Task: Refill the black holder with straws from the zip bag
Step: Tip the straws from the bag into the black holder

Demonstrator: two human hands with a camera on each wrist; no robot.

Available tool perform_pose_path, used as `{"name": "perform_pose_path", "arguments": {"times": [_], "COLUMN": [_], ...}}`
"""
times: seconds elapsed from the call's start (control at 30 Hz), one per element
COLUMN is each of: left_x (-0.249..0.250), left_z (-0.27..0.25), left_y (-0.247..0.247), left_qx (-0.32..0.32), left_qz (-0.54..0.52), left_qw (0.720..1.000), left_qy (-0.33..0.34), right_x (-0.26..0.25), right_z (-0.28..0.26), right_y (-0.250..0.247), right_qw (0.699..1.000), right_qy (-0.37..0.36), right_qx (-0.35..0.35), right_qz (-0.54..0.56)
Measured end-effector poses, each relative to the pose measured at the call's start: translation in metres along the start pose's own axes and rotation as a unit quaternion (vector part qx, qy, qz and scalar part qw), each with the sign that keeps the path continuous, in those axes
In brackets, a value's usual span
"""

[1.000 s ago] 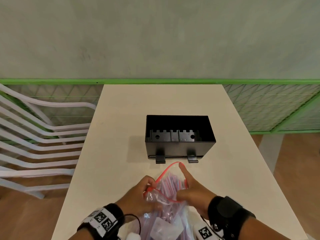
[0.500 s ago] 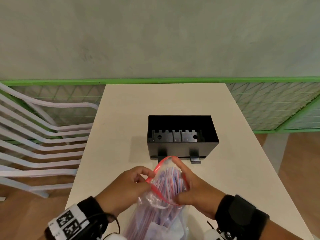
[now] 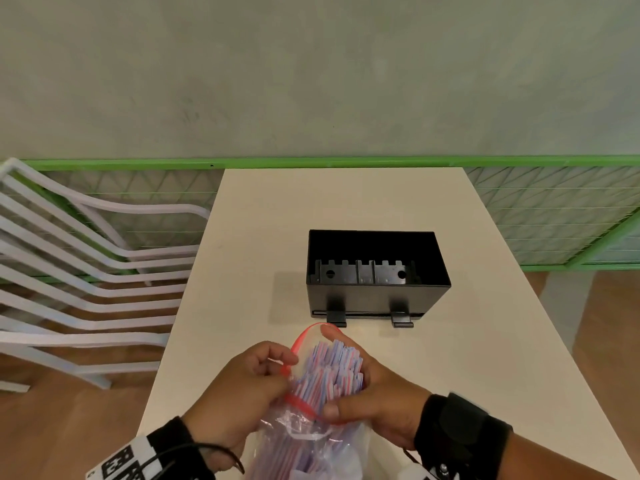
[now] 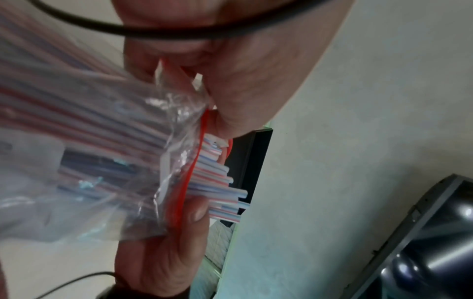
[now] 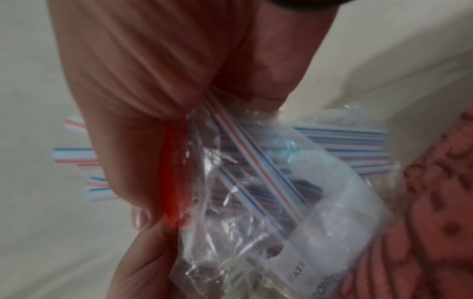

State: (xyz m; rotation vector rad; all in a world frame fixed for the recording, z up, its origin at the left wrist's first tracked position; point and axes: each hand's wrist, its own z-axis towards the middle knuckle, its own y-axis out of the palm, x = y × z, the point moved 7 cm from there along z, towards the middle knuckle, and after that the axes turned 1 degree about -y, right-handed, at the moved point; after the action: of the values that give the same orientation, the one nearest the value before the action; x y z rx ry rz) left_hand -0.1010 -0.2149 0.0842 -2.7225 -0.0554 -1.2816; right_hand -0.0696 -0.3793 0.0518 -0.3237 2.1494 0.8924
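Note:
The black holder [image 3: 377,296] stands open-topped in the middle of the table, with no straws visible inside. In front of it both hands hold the clear zip bag [image 3: 304,441] with its red zip rim. Striped straws [image 3: 332,368] stick out of the bag's mouth toward the holder. My left hand [image 3: 280,365] pinches the rim's left side. My right hand [image 3: 329,372] curls round the straw bundle, thumb on the near rim. The left wrist view shows the straws [image 4: 217,182] past the rim and the bag [image 4: 89,161]. In the blurred right wrist view, straws [image 5: 74,155] poke out beyond my fingers and the bag [image 5: 256,212].
The cream table [image 3: 346,202] runs to a green-railed mesh fence [image 3: 554,216] at the back. White slatted chairs [image 3: 86,289] stand to the left of the table. Wooden floor lies on both sides.
The bag's mouth has been opened wider and pushed back, so the straw ends now stick out of it. My right hand has closed round the bundle.

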Motion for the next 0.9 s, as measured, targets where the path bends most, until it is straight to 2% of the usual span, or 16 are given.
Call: {"name": "perform_pose_path", "arguments": {"times": [0.13, 0.2, 0.33, 0.4, 0.53, 0.7, 0.77, 0.8, 0.9], "left_x": [0.016, 0.029, 0.051, 0.064, 0.074, 0.059, 0.053, 0.053, 0.041], "left_z": [-0.001, -0.003, -0.005, -0.008, -0.010, -0.017, -0.020, -0.023, -0.022], "left_y": [-0.001, 0.000, -0.004, -0.006, -0.015, -0.017, -0.009, -0.004, -0.003], "left_qx": [0.033, 0.043, 0.067, 0.068, 0.063, -0.035, -0.104, -0.118, -0.141], "left_qz": [-0.104, -0.124, -0.130, -0.115, -0.027, 0.095, 0.119, 0.141, 0.162], "left_qw": [0.994, 0.990, 0.986, 0.987, 0.994, 0.995, 0.986, 0.981, 0.976], "left_qy": [0.027, 0.053, 0.079, 0.091, 0.085, 0.011, -0.050, -0.062, -0.036], "right_x": [-0.024, -0.038, -0.062, -0.069, -0.072, -0.068, -0.063, -0.059, -0.049], "right_z": [0.001, 0.000, -0.001, -0.001, -0.003, -0.005, -0.003, -0.001, 0.002], "right_y": [0.009, 0.015, 0.032, 0.033, 0.028, 0.028, 0.031, 0.031, 0.032], "right_qw": [0.997, 0.993, 0.984, 0.981, 0.982, 0.989, 0.990, 0.991, 0.989], "right_qy": [-0.082, -0.114, -0.175, -0.194, -0.189, -0.141, -0.133, -0.124, -0.115], "right_qx": [-0.006, 0.000, -0.015, -0.002, 0.019, 0.006, 0.002, 0.010, 0.033], "right_qz": [0.000, 0.003, -0.001, 0.003, -0.004, 0.039, 0.050, 0.056, 0.084]}}
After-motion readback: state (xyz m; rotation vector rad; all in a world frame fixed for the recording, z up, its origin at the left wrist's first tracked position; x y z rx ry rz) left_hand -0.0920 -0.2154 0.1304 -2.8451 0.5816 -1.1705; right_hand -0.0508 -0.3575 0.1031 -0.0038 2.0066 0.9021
